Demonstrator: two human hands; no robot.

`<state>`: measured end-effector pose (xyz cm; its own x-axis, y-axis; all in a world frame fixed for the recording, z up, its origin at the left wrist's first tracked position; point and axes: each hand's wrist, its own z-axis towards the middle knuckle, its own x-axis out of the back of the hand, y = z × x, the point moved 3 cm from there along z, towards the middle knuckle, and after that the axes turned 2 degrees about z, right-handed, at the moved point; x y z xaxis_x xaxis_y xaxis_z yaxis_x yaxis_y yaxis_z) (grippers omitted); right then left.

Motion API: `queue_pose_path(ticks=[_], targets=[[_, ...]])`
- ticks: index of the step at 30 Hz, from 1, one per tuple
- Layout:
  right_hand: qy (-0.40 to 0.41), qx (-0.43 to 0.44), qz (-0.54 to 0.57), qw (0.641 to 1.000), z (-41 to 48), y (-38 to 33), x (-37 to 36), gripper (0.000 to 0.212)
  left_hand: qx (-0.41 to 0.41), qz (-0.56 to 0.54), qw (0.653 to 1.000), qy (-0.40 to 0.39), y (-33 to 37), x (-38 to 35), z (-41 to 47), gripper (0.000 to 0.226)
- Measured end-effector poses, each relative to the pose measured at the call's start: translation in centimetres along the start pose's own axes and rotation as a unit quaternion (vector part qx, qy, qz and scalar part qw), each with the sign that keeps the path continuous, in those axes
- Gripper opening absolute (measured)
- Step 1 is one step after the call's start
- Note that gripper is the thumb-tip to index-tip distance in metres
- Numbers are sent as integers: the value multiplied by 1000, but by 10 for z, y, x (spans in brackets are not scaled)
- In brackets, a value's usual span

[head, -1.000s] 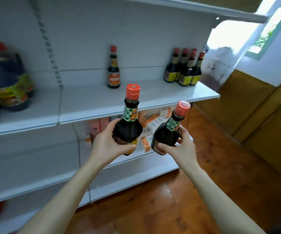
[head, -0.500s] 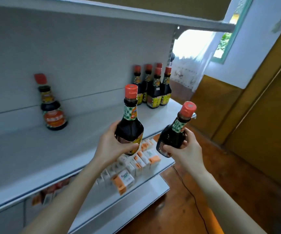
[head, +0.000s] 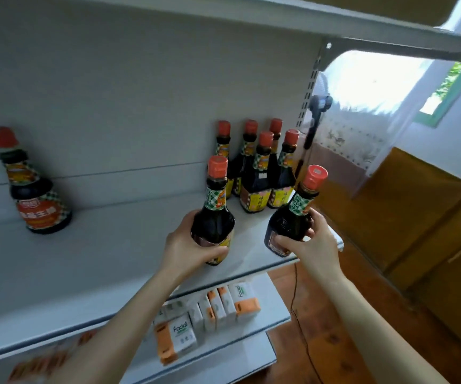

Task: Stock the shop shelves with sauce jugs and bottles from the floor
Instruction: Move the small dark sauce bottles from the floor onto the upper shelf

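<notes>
My left hand [head: 187, 246] grips a dark sauce bottle [head: 214, 214] with an orange cap, held upright over the white shelf [head: 118, 261]. My right hand [head: 313, 242] grips a second dark sauce bottle [head: 293, 217], tilted to the right, at the shelf's right front corner. Just behind both stands a cluster of several like bottles [head: 259, 173] at the back right of the shelf. A lone bottle with an orange label [head: 33, 195] stands at the far left of the same shelf.
An upper shelf [head: 279, 23] overhangs the work shelf. Below, a lower shelf [head: 268, 317] carries orange-and-white tissue packs [head: 209, 311]. A black cable [head: 300, 328] hangs past the shelf end over the wooden floor [head: 348, 342]. A window and yellow wall lie to the right.
Both hands have carried their bottles up and forward to the shelf's right end, close to the bottle cluster. The view has swung right and nearer the shelf.
</notes>
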<state>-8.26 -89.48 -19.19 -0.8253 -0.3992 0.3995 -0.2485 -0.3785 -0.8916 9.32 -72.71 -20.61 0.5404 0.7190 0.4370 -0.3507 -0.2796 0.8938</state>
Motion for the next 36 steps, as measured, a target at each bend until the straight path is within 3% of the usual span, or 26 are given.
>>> queue_pose_path(ticks=[9, 13, 20, 23, 25, 28, 32, 36], targets=[[-105, 17, 11, 994, 75, 31, 8, 76, 76, 14, 993, 93, 7, -48, 22, 75], [-124, 16, 22, 992, 91, 35, 5, 74, 75, -4, 993, 91, 4, -56, 36, 72], [-152, 18, 45, 987, 96, 44, 1, 77, 57, -42, 997, -29, 0, -56, 57, 97], [-146, 2, 74, 986, 90, 54, -2, 80, 68, -21, 997, 20, 2, -51, 57, 113], [-141, -7, 83, 987, 86, 60, -3, 81, 57, 13, 996, 69, 3, -51, 55, 97], [-131, -11, 106, 986, 85, 65, -4, 76, 28, 35, 996, 77, 8, -51, 56, 72], [-147, -2, 111, 983, 86, 68, -6, 75, 23, 32, 998, 43, 9, -49, 73, 74], [-154, 1, 116, 981, 88, 70, -6, 75, 23, 42, 998, 32, 11, -53, 89, 61]])
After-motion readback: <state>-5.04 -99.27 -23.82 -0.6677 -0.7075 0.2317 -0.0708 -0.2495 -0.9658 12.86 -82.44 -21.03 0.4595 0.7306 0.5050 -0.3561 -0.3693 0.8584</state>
